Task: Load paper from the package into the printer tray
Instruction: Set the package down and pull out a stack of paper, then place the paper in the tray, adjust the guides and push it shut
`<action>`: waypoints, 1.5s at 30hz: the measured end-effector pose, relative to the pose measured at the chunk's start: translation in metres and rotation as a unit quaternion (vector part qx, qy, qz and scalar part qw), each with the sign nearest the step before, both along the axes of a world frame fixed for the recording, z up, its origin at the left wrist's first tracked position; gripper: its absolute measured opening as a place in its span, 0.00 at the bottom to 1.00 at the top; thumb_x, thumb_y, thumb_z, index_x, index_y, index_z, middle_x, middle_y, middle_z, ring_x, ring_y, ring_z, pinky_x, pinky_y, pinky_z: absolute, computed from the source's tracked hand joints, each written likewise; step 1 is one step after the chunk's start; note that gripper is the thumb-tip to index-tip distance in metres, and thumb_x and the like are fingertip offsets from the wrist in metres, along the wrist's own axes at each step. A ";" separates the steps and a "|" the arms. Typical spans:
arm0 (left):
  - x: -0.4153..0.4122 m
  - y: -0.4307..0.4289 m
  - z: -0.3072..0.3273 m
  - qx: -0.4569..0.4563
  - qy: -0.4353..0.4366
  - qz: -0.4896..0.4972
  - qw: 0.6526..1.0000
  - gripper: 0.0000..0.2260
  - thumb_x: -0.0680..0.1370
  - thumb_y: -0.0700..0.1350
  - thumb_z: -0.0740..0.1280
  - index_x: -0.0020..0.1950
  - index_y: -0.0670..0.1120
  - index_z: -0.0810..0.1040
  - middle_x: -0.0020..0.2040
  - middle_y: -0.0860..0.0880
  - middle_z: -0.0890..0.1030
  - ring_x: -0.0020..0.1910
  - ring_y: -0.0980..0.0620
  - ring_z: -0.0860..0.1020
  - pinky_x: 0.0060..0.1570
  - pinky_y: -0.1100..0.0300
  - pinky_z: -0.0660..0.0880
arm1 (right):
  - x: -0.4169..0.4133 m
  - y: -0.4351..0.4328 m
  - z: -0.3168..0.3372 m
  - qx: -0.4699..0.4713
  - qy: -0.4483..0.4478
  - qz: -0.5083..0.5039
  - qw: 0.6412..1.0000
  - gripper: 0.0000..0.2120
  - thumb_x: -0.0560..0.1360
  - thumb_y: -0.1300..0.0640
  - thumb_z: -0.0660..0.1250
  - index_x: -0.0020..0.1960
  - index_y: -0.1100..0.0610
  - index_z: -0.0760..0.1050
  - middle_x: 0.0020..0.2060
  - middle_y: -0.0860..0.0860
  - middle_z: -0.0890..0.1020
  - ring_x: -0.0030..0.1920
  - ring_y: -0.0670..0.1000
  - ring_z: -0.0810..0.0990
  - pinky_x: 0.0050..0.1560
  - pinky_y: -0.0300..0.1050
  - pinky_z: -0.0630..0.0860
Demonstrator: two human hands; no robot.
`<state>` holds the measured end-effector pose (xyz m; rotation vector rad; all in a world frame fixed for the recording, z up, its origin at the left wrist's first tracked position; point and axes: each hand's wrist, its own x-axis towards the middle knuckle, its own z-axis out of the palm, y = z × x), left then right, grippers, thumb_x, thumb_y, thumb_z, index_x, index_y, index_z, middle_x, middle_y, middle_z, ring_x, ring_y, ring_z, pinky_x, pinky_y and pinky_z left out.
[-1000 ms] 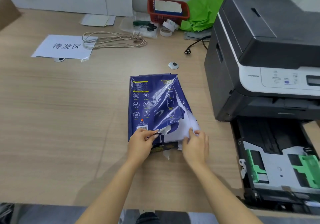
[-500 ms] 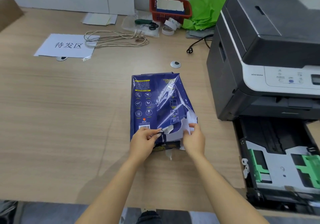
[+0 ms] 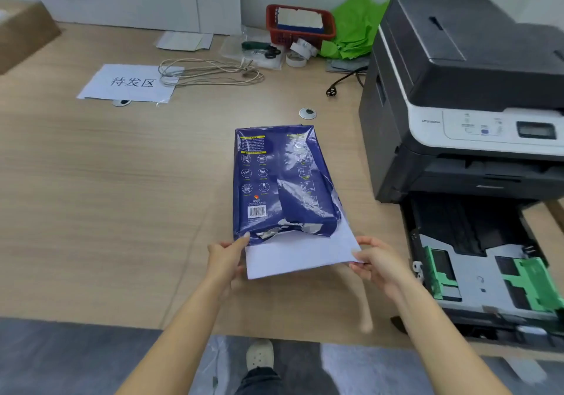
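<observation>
A dark blue paper package (image 3: 274,181) lies on the wooden table (image 3: 122,196), its near end torn open. A stack of white paper (image 3: 293,255) sticks out of that end toward me. My left hand (image 3: 227,259) grips the paper's left edge, with a fingertip against the wrapper's corner. My right hand (image 3: 374,262) pinches the paper's right corner. To the right stands the black and white printer (image 3: 464,89), with its tray (image 3: 476,275) pulled out below; the tray shows green guides and holds no paper.
At the back of the table lie a labelled sheet (image 3: 129,83), a coiled cable (image 3: 210,72), a red basket (image 3: 300,24), tape rolls (image 3: 297,56), green tissue (image 3: 355,28) and a black plug (image 3: 331,91). A cardboard box (image 3: 21,34) sits far left. The table's near edge is by my arms.
Both hands have left the torn wrapper flap and taken hold of the paper stack, which has slid partly out of the package toward me. My head has moved back.
</observation>
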<state>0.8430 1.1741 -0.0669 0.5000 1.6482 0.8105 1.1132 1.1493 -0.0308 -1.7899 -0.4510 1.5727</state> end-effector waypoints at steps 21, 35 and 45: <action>-0.005 -0.116 0.042 0.001 -0.063 -0.059 0.996 0.10 0.78 0.35 0.61 0.58 0.34 0.75 0.35 0.46 0.85 0.32 0.50 0.84 0.28 0.60 0.80 | -0.035 -0.115 0.016 0.051 -0.033 0.035 0.998 0.07 0.78 0.63 0.60 0.55 0.61 0.74 0.46 0.55 0.82 0.42 0.53 0.81 0.38 0.45 0.76; -0.002 -0.233 0.102 0.065 -0.061 -0.102 0.991 0.05 0.79 0.38 0.62 0.51 0.40 0.77 0.46 0.45 0.82 0.45 0.45 0.81 0.44 0.51 0.79 | -0.041 -0.241 0.066 0.109 -0.059 -0.014 0.992 0.07 0.78 0.67 0.59 0.50 0.60 0.74 0.41 0.52 0.80 0.38 0.49 0.78 0.35 0.40 0.74; 0.072 -0.236 0.139 0.098 -0.064 -0.147 0.982 0.06 0.78 0.38 0.63 0.46 0.44 0.80 0.45 0.45 0.82 0.43 0.46 0.80 0.44 0.53 0.77 | 0.024 -0.285 0.106 0.161 -0.125 -0.082 0.976 0.09 0.77 0.62 0.63 0.57 0.59 0.76 0.54 0.55 0.82 0.55 0.56 0.80 0.55 0.51 0.76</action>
